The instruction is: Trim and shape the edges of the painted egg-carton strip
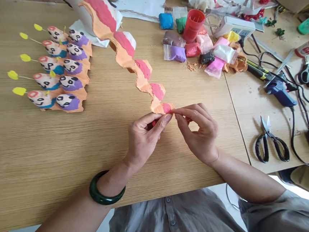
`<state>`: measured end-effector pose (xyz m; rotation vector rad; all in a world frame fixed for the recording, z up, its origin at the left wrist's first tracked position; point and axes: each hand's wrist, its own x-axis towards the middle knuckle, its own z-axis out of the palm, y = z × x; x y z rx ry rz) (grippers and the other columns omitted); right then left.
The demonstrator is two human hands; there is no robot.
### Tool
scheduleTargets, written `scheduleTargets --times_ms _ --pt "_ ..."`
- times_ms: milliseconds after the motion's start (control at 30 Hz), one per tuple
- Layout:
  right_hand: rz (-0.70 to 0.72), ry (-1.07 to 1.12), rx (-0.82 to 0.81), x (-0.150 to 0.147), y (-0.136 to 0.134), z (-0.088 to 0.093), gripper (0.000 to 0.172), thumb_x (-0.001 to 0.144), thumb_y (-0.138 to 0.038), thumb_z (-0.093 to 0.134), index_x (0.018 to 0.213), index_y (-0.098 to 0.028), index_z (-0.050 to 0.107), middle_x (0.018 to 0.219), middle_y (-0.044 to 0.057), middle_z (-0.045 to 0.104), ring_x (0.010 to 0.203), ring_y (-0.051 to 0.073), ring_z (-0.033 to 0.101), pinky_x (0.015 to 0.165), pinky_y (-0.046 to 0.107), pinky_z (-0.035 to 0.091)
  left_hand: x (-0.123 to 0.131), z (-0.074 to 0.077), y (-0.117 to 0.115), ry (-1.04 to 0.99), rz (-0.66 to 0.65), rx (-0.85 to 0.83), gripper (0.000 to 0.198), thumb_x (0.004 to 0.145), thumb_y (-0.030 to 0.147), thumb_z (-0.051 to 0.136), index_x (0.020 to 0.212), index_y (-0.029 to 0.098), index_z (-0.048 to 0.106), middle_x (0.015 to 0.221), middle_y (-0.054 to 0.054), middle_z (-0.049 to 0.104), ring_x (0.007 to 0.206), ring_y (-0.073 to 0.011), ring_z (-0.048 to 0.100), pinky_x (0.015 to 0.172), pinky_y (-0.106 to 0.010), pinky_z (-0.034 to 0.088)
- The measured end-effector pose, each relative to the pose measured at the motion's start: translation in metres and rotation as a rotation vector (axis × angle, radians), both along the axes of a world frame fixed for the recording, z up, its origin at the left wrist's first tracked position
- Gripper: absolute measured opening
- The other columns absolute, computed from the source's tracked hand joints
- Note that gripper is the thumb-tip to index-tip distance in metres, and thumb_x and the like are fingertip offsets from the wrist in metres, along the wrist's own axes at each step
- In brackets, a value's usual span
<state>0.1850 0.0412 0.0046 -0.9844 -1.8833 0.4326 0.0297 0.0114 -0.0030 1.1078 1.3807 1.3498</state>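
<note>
A long egg-carton strip (pixel 132 65) is coated in orange clay, with red-pink clay patches on its bumps and some white left bare at the far end. It stretches away from me, its near end in my left hand (pixel 145 136), whose thumb and fingers close on it. A small lump of red clay (pixel 152 125) shows between that hand's fingers. My right hand (pixel 199 128) has its index finger and thumb nearly together at the pink clay (pixel 167 108) on the near bump, the fingertip pressing there. Any tiny bit between those tips is hard to make out.
Painted egg-carton figures (pixel 59 75) with yellow-tipped sticks stand at left. Bags of coloured clay (pixel 174 53) lie around a red cup (pixel 194 25). At right are scissors (pixel 268 140), a glue gun (pixel 280 90), cords and a power strip (pixel 234 27). A white cylinder stands behind the strip.
</note>
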Motion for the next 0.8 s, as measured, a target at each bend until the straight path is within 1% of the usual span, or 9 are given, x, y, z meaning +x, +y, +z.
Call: scheduleTargets --times_ms 167,300,367,433,567,633,733,800 --pt "-0.003 0.005 -0.066 0.0001 -0.0017 -0.0011 0.02 0.101 -0.012 0.063 0.106 -0.024 0.079 0.089 0.003 0.078 0.074 0.016 0.062 0.065 0.033 0.053 -0.0004 -0.0026 -0.0005 -0.005 0.003 -0.008 0.027 0.09 0.043 0.08 0.076 0.02 0.078 0.056 0.005 0.05 0.048 -0.0067 0.038 0.045 -0.024 0.032" --pt "-0.005 -0.012 -0.067 -0.0006 -0.0023 -0.002 0.023 0.102 -0.012 0.061 0.107 -0.025 0.08 0.09 0.002 0.079 0.078 0.016 0.063 0.064 0.032 0.053 0.0003 -0.0037 -0.0002 -0.052 0.02 -0.042 0.031 0.087 0.045 0.082 0.071 0.02 0.075 0.054 0.005 0.045 0.05 -0.007 0.035 0.046 -0.025 0.03" --pt "0.003 -0.018 -0.085 -0.0011 -0.0026 -0.0027 0.025 0.101 -0.011 0.06 0.107 -0.025 0.08 0.089 0.002 0.078 0.078 0.016 0.063 0.064 0.032 0.052 0.0007 -0.0035 0.0008 -0.123 0.025 -0.089 0.033 0.084 0.047 0.083 0.07 0.019 0.074 0.055 0.005 0.046 0.05 -0.0069 0.035 0.045 -0.025 0.028" --pt "0.014 -0.019 -0.116 -0.0015 -0.0027 -0.0038 0.027 0.101 -0.011 0.058 0.107 -0.025 0.079 0.088 0.002 0.078 0.078 0.017 0.063 0.065 0.033 0.053 0.0006 -0.0025 0.0026 -0.229 0.024 -0.171 0.032 0.081 0.047 0.085 0.07 0.019 0.073 0.056 0.005 0.05 0.049 -0.0065 0.036 0.044 -0.024 0.027" --pt "0.028 -0.023 -0.153 -0.0016 -0.0026 -0.0053 0.029 0.099 -0.008 0.055 0.106 -0.024 0.079 0.087 0.003 0.077 0.078 0.018 0.061 0.066 0.033 0.052 -0.0018 0.0011 0.0074 -0.41 0.02 -0.331 0.036 0.079 0.045 0.083 0.063 0.018 0.065 0.057 0.004 0.051 0.048 -0.0059 0.037 0.044 -0.023 0.031" --pt "0.041 -0.022 -0.158 -0.0014 -0.0026 -0.005 0.03 0.099 -0.008 0.054 0.106 -0.024 0.079 0.087 0.002 0.077 0.078 0.017 0.061 0.067 0.033 0.051 -0.0036 0.0021 0.0091 -0.422 -0.002 -0.359 0.037 0.078 0.046 0.082 0.062 0.018 0.064 0.058 0.004 0.05 0.048 -0.0058 0.037 0.045 -0.023 0.032" --pt "0.058 0.0 -0.189 -0.0012 -0.003 -0.004 0.03 0.099 -0.008 0.054 0.106 -0.024 0.079 0.086 0.002 0.076 0.078 0.017 0.06 0.068 0.032 0.051 -0.0051 0.0007 0.0091 -0.371 -0.027 -0.353 0.032 0.074 0.043 0.086 0.069 0.017 0.068 0.061 0.003 0.055 0.05 -0.0056 0.038 0.046 -0.023 0.031" --pt "0.067 0.028 -0.227 -0.0012 -0.0035 -0.0034 0.029 0.099 -0.008 0.055 0.107 -0.023 0.079 0.085 0.002 0.075 0.078 0.016 0.06 0.069 0.032 0.051 -0.0049 -0.0012 0.008 -0.343 -0.016 -0.341 0.032 0.071 0.043 0.089 0.073 0.017 0.071 0.064 0.003 0.058 0.052 -0.0059 0.038 0.046 -0.023 0.029"
